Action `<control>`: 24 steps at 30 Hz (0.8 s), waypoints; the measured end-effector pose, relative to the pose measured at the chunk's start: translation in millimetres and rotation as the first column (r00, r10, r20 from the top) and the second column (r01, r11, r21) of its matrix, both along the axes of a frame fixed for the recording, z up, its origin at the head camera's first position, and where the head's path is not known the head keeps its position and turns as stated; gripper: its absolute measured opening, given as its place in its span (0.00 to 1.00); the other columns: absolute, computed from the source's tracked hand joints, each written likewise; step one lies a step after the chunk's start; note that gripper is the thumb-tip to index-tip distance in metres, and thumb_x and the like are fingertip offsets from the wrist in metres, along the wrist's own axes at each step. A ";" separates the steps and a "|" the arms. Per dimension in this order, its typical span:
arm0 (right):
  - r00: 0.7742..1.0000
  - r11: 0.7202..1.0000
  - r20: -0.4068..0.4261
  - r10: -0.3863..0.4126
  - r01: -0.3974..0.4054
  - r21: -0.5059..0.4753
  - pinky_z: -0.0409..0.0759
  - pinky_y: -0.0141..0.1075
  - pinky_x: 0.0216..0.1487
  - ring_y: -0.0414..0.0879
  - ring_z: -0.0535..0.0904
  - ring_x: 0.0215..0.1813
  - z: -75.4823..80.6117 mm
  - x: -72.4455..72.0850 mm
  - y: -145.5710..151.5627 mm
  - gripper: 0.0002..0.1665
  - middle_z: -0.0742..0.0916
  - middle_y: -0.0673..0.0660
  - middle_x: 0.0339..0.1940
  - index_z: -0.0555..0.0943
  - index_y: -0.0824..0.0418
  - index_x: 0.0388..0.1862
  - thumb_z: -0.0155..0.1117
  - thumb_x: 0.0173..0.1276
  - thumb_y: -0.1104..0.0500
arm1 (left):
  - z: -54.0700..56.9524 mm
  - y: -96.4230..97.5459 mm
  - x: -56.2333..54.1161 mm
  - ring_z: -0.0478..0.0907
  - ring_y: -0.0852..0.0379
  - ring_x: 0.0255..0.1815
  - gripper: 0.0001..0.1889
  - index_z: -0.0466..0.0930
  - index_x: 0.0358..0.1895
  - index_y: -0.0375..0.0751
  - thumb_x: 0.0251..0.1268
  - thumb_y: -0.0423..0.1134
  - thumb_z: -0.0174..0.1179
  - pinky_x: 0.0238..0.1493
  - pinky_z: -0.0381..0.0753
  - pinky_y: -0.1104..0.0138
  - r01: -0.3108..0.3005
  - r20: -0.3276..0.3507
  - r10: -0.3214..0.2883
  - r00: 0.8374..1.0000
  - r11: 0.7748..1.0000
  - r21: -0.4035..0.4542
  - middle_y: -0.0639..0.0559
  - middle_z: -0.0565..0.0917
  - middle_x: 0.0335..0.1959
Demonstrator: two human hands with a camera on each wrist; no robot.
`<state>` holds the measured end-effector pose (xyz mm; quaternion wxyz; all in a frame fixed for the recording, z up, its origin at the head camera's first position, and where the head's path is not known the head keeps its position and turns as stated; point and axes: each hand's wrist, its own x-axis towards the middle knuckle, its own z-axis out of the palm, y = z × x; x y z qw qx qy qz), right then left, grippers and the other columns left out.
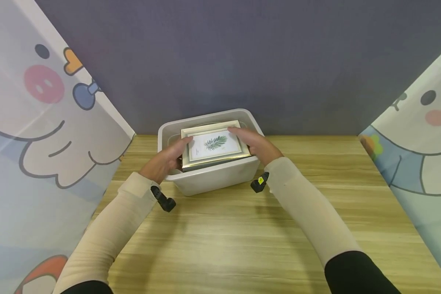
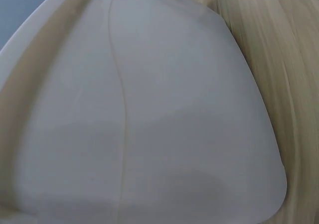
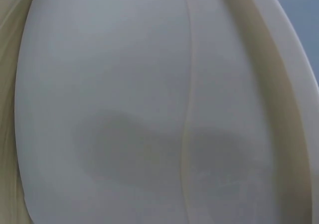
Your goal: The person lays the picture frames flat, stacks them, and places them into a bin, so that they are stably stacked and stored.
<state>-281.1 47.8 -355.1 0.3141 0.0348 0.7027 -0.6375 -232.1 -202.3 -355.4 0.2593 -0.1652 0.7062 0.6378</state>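
Observation:
A gold-edged picture frame (image 1: 215,145) with a green leaf print lies face up at the mouth of a white plastic bin (image 1: 217,179). My left hand (image 1: 166,160) grips its left edge, thumb on top. On the opposite side my right hand (image 1: 255,143) holds the right edge, its thumb over the upper border. The fingers of both hands are largely hidden below the frame and inside the bin. Only the bin's outer wall (image 2: 189,109) fills the left wrist view, and the right wrist view likewise shows the bin's side (image 3: 109,84) without the hand.
The bin stands on a wood-grain table (image 1: 220,237), near a dark grey back wall (image 1: 242,61). Cartoon-printed panels flank the table, one on the left (image 1: 59,139) and one on the right (image 1: 426,163). A small black wrist camera (image 1: 163,199) hangs from the left sleeve.

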 end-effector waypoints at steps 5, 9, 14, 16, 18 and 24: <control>1.000 1.000 0.015 0.004 -0.003 -0.020 0.85 0.35 0.36 0.42 0.84 0.32 -1.2 -0.3 2.2 0.26 0.85 0.50 0.37 0.75 0.58 0.59 0.47 0.81 0.40 | 1.2 2.5 -1.6 0.81 0.59 0.30 0.20 0.69 0.46 0.46 0.81 0.59 0.38 0.35 0.82 0.64 0.003 0.013 -0.004 1.000 1.000 0.023 0.55 0.81 0.31; 1.000 0.998 0.018 0.003 -0.001 -0.059 0.86 0.35 0.35 0.43 0.84 0.31 -0.6 -0.6 2.1 0.23 0.85 0.51 0.36 0.75 0.58 0.56 0.47 0.81 0.41 | 1.4 3.2 -2.7 0.81 0.59 0.29 0.20 0.69 0.46 0.46 0.81 0.58 0.37 0.35 0.83 0.65 0.005 0.019 -0.006 1.000 0.999 0.051 0.55 0.81 0.30; 0.999 0.998 0.035 -0.019 0.021 -0.060 0.87 0.39 0.41 0.43 0.85 0.34 0.9 -1.3 1.0 0.25 0.85 0.52 0.39 0.75 0.58 0.59 0.48 0.81 0.41 | 2.6 3.2 -4.4 0.81 0.58 0.31 0.21 0.69 0.46 0.46 0.82 0.58 0.35 0.37 0.83 0.63 0.016 0.021 -0.017 1.000 0.997 0.073 0.55 0.81 0.31; 0.999 1.000 0.031 -0.023 0.024 -0.020 0.86 0.42 0.51 0.44 0.84 0.39 1.5 -1.2 0.7 0.27 0.84 0.52 0.44 0.74 0.57 0.62 0.48 0.80 0.39 | 2.9 3.2 -4.8 0.79 0.57 0.35 0.21 0.68 0.47 0.47 0.82 0.59 0.33 0.42 0.82 0.61 0.033 0.018 -0.034 0.999 0.997 0.068 0.54 0.79 0.35; 1.000 1.000 0.019 -0.022 0.022 0.013 0.80 0.46 0.63 0.45 0.82 0.49 1.9 -1.1 0.3 0.29 0.82 0.52 0.52 0.72 0.57 0.66 0.49 0.80 0.39 | 2.8 3.2 -5.1 0.77 0.55 0.40 0.21 0.67 0.48 0.47 0.82 0.59 0.32 0.48 0.79 0.57 0.051 0.017 -0.052 0.999 0.997 0.054 0.52 0.76 0.40; 0.997 0.998 -0.075 0.018 -0.013 0.056 0.54 0.55 0.83 0.55 0.59 0.82 2.8 1.0 1.0 0.38 0.65 0.58 0.81 0.61 0.57 0.80 0.47 0.80 0.39 | -0.2 3.8 -5.7 0.72 0.50 0.50 0.26 0.66 0.59 0.42 0.82 0.59 0.28 0.64 0.72 0.48 0.071 0.004 -0.071 0.997 0.997 0.012 0.47 0.71 0.50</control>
